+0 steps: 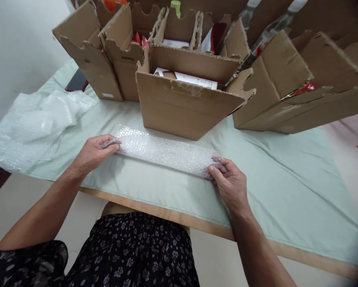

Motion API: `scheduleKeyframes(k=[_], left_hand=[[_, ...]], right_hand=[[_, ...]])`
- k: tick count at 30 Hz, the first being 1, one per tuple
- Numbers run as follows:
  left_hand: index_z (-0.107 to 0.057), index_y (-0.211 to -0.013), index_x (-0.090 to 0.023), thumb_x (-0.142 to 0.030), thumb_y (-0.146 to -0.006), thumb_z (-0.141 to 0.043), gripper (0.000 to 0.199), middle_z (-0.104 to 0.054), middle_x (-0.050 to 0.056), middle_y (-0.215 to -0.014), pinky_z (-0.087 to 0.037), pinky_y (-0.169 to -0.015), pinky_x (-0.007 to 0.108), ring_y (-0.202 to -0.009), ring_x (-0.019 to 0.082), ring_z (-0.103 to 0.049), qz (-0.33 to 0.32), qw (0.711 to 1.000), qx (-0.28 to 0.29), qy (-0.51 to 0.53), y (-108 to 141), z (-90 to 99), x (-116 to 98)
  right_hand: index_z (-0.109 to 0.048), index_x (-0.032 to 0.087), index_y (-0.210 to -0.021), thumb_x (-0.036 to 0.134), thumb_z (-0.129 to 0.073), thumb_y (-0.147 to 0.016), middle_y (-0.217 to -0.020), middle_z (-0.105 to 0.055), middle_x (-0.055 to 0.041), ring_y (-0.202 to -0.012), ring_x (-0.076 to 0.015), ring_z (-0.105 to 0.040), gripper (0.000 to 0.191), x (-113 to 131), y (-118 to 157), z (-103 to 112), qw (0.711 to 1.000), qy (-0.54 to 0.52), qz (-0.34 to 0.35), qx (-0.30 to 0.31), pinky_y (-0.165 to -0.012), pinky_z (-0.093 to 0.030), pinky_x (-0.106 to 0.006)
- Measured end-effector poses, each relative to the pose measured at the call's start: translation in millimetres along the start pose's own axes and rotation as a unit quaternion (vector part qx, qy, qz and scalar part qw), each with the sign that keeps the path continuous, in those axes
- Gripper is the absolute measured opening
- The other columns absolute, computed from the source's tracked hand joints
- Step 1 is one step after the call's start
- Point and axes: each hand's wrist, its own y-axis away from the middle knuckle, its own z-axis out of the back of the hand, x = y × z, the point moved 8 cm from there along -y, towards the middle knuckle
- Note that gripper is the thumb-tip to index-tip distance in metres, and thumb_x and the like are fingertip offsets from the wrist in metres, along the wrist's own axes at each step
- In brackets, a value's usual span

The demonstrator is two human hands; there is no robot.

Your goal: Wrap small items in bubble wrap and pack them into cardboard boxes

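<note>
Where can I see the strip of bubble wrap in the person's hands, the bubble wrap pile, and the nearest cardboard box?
Bubble wrap strip (pixel 167 153): head view, middle of its upper face.
Bubble wrap pile (pixel 38 124): head view, its crumpled top.
Nearest cardboard box (pixel 179 107): head view, its front wall.

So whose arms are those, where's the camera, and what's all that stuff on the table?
There's no robot here, just a person working with bare hands. The one picture comes from a camera worn on the person's head, looking forward and down, so you see almost what they'd see.

The left hand pinches one end of a long strip of bubble wrap, and the right hand pinches the other end.

A pale green cloth covers the table. On the left lies a crumpled pile of more bubble wrap. Farther back stand open cardboard boxes. Some have things inside, but I can't tell what they all are.
</note>
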Motion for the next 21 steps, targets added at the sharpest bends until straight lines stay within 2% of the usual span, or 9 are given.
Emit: scheduleKeyframes(k=[4,7,9,14,18,21], left_hand=[[-0.074,-0.092,-0.018,-0.046,-0.074,-0.072,0.033,-0.072,0.003,-0.082,-0.054,-0.074,0.031,-0.076,0.019,-0.066,-0.013,0.998,-0.057,0.038,-11,0.2,-2],[-0.072,-0.112,-0.017,-0.048,-0.075,-0.072,0.048,-0.067,0.000,-0.077,-0.051,-0.071,0.030,-0.070,0.016,-0.061,-0.029,0.999,-0.044,0.011,-16,-4.6,-4],[-0.069,-0.120,-0.017,-0.048,-0.077,-0.069,0.053,-0.066,-0.001,-0.078,-0.051,-0.073,0.030,-0.072,0.017,-0.061,-0.035,0.999,-0.035,-0.021,-17,-6.4,-2],[-0.070,-0.120,-0.020,-0.041,-0.083,-0.060,0.044,-0.069,0.002,-0.085,-0.051,-0.084,0.034,-0.082,0.020,-0.064,-0.060,0.989,-0.064,-0.122,-18,-7.4,6],[-0.071,-0.118,-0.018,-0.034,-0.087,-0.058,0.038,-0.072,0.005,-0.084,-0.050,-0.092,0.041,-0.092,0.027,-0.066,-0.100,0.963,-0.081,-0.238,-21,-18.3,1],[-0.070,-0.121,-0.017,-0.031,-0.089,-0.058,0.037,-0.073,0.009,-0.089,-0.049,-0.092,0.043,-0.097,0.031,-0.066,-0.111,0.942,-0.096,-0.303,-20,-21.9,-3]], right_hand=[[-0.067,0.020,-0.111,0.037,-0.071,-0.084,-0.076,-0.069,0.0006,-0.063,-0.0159,-0.065,0.032,1,1,3,0.997,0.074,0.013,-0.022,-0.067,-0.056,-0.033],[-0.069,0.019,-0.112,0.038,-0.067,-0.086,-0.078,-0.070,-0.0009,-0.064,-0.0166,-0.064,0.033,2,2,6,0.985,0.164,0.033,-0.050,-0.070,-0.055,-0.034],[-0.070,0.019,-0.111,0.039,-0.066,-0.085,-0.079,-0.071,-0.0016,-0.063,-0.0170,-0.063,0.033,4,1,6,0.974,0.210,0.050,-0.061,-0.071,-0.055,-0.035],[-0.071,0.018,-0.111,0.043,-0.060,-0.085,-0.076,-0.071,-0.0019,-0.062,-0.0180,-0.062,0.037,8,-2,2,0.950,0.297,0.074,-0.065,-0.073,-0.053,-0.034],[-0.071,0.016,-0.114,0.049,-0.056,-0.086,-0.077,-0.070,-0.0048,-0.066,-0.0216,-0.064,0.046,6,-2,1,0.925,0.365,0.074,-0.076,-0.072,-0.051,-0.036],[-0.070,0.015,-0.118,0.053,-0.053,-0.088,-0.085,-0.072,-0.0088,-0.071,-0.0234,-0.065,0.052,7,-2,3,0.906,0.407,0.082,-0.082,-0.072,-0.050,-0.037]])
